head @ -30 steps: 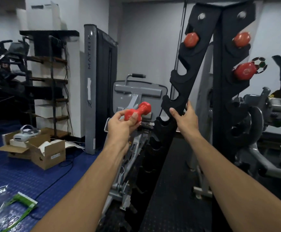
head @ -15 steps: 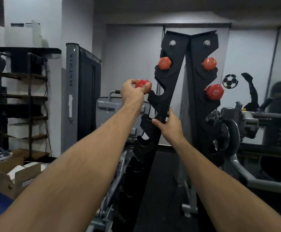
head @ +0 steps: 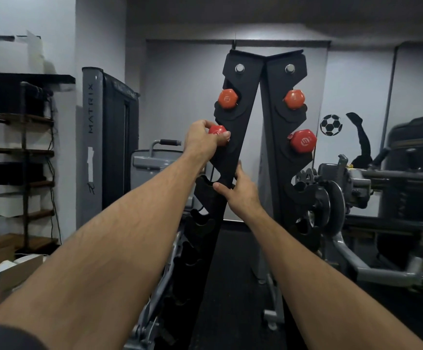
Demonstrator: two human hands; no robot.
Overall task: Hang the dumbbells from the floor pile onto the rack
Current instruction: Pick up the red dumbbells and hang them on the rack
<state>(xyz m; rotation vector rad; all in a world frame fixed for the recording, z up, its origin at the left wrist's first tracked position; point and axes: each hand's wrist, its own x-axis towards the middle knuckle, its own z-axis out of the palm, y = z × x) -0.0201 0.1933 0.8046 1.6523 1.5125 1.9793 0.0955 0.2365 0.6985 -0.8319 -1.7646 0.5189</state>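
A person's two bare forearms reach up from the bottom of the frame toward a tall black dumbbell rack (head: 245, 137) at the centre; the rack is made of two notched uprights that meet at the top and spread apart lower down, each with one silver bolt near its peak.

Four red hexagonal dumbbell ends can be counted. The upper pair (head: 227, 98) shows one end on each upright, seated in the top notches; a larger red dumbbell (head: 302, 141) shows on the right upright one notch lower; the fourth, the held dumbbell (head: 217, 130), is at the second notch of the left upright, though whether it rests in the notch cannot be told.

The left hand (head: 201, 140) has its fingers and thumb curled round the held dumbbell, covering most of it; the right hand (head: 240, 190) grips the inner edge of the left upright just below, thumb on the front face and fingers wrapped behind.

A round white logo is printed on three of the red ends; it is too small to read. Left of centre stands a grey machine column (head: 92, 147) with "MATRIX" written vertically.

Several lower notches on both uprights are unfilled; dark floor shows between the uprights. Shelving (head: 23, 152) stands at the left edge, cardboard boxes (head: 1, 274) at the lower left, a weight machine (head: 356, 188) at the right, and a football wall sticker (head: 331, 125) beside the right upright.
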